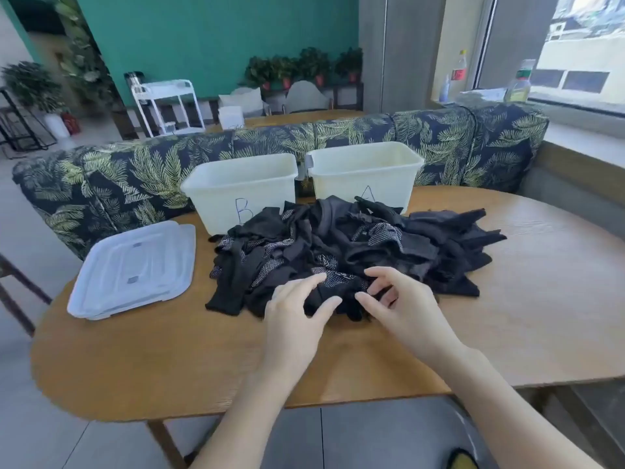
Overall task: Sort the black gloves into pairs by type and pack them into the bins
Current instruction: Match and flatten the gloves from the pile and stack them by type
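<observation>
While the wooden table [507, 299] carries everything, a heap of black gloves [355, 252] fills its middle, some plain, some with dotted palms. Behind the heap stand bin B [236, 187] and bin A [365, 167], side by side. Stacked clear lids [135, 269] lie to the left. At the heap's near edge, the left hand [297, 313] and right hand [402, 302] pinch one glove [338, 292] with curled fingers.

left hand [293, 311] is reaching forward, palm down, fingers bending a little, thumb sticking out | right hand [404, 306] is reaching in beside it, fingers curling, fingertips pinching | both bare arms are coming from the table's near edge
</observation>
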Available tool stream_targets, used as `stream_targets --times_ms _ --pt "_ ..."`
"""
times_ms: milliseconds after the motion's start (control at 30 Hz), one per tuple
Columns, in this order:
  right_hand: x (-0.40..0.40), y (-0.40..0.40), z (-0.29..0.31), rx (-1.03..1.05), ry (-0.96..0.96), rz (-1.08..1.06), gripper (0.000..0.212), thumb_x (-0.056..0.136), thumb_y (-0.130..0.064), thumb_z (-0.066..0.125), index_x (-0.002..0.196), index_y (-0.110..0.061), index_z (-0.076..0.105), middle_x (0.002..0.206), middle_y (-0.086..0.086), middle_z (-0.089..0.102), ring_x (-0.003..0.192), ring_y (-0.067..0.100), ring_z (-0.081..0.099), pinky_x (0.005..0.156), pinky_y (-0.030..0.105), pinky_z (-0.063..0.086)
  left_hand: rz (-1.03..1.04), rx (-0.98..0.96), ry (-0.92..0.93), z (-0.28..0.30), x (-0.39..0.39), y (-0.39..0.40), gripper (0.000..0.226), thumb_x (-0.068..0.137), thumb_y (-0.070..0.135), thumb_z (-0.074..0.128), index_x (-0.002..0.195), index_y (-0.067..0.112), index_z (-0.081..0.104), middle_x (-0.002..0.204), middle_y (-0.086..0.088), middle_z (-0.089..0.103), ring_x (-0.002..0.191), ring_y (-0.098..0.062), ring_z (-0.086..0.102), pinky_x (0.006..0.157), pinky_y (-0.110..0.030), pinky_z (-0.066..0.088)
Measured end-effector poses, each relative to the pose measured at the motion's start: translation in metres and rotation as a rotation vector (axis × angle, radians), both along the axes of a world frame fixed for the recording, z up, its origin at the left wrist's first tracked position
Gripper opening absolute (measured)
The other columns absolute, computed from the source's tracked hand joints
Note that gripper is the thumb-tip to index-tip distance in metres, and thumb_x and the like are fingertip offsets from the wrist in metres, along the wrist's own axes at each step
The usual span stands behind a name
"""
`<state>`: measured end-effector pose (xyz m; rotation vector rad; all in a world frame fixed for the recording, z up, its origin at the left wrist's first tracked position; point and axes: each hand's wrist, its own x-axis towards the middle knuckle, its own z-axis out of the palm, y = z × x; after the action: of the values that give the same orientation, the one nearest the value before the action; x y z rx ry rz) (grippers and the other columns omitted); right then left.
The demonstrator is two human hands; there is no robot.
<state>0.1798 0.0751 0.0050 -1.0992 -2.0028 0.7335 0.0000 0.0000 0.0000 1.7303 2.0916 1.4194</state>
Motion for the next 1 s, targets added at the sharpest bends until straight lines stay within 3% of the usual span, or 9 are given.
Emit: stream_targets --times_ms 100,200,333,567,733,867,1000 --pt "-0.001 0.011 -0.012 0.002 0.112 -0.035 0.031 0.087 -0.037 0.077 0.116 -0.039 0.064 0.089 -0.018 0.068 0.072 0.013 0.061 0.073 0.024 0.051 0.053 0.105 -0.01 -0.016 0.0 0.016 0.041 0.08 0.041 0.083 0.118 0.027 0.075 0.1 0.024 0.062 0.098 -0.012 0.062 0.092 -0.036 0.052" --pt "0.002 0.015 -0.026 0.024 0.158 -0.039 0.029 0.087 -0.034 0.077 0.113 -0.039 0.065 0.087 -0.016 0.067 0.068 0.016 0.059 0.069 0.018 0.046 0.075 0.141 0.008 -0.027 0.0 0.023 0.045 0.079 0.054 0.074 0.116 0.026 0.077 0.103 0.012 0.066 0.099 -0.013 0.06 0.092 -0.032 0.05" --pt "0.001 0.021 -0.03 0.036 0.138 0.003 0.029 0.087 -0.034 0.077 0.115 -0.035 0.068 0.086 -0.015 0.066 0.063 0.015 0.058 0.065 0.014 0.044 0.022 0.141 0.123 -0.033 -0.003 0.027 0.046 0.08 0.062 0.07 0.111 0.029 0.078 0.102 0.014 0.063 0.101 -0.01 0.054 0.09 -0.036 0.05" --pt "-0.003 0.02 -0.028 0.096 0.146 0.016 0.029 0.085 -0.043 0.073 0.113 -0.036 0.073 0.082 -0.014 0.063 0.064 0.013 0.054 0.066 0.013 0.041 0.047 0.186 0.108 -0.032 -0.001 0.025 0.018 0.085 0.038 0.078 0.099 0.027 0.081 0.096 0.014 0.065 0.097 -0.011 0.056 0.082 -0.045 0.053" --pt "-0.009 0.02 -0.019 0.152 0.129 0.022 0.038 0.082 -0.058 0.063 0.113 -0.038 0.074 0.084 -0.015 0.062 0.062 0.012 0.052 0.067 0.017 0.043 0.06 0.201 0.063 -0.023 -0.002 0.022 0.011 0.086 0.029 0.079 0.096 0.024 0.081 0.095 0.014 0.067 0.099 -0.008 0.058 0.089 -0.029 0.048" --pt "-0.013 0.02 -0.01 0.14 0.142 0.031 0.012 0.085 -0.044 0.074 0.096 -0.044 0.075 0.086 -0.015 0.063 0.06 0.011 0.051 0.063 0.014 0.039 0.054 0.25 0.061 -0.012 -0.001 0.024 0.012 0.088 0.029 0.076 0.096 0.023 0.081 0.097 0.013 0.067 0.1 -0.011 0.062 0.092 -0.028 0.048" --pt "-0.019 0.021 0.003 0.094 0.275 0.072 0.018 0.084 -0.033 0.079 0.079 -0.046 0.069 0.087 -0.012 0.065 0.059 0.013 0.052 0.062 0.013 0.04 0.001 0.292 0.007 0.005 0.0 0.028 0.012 0.092 0.03 0.072 0.095 0.022 0.08 0.098 0.015 0.071 0.098 -0.007 0.066 0.09 -0.04 0.054"
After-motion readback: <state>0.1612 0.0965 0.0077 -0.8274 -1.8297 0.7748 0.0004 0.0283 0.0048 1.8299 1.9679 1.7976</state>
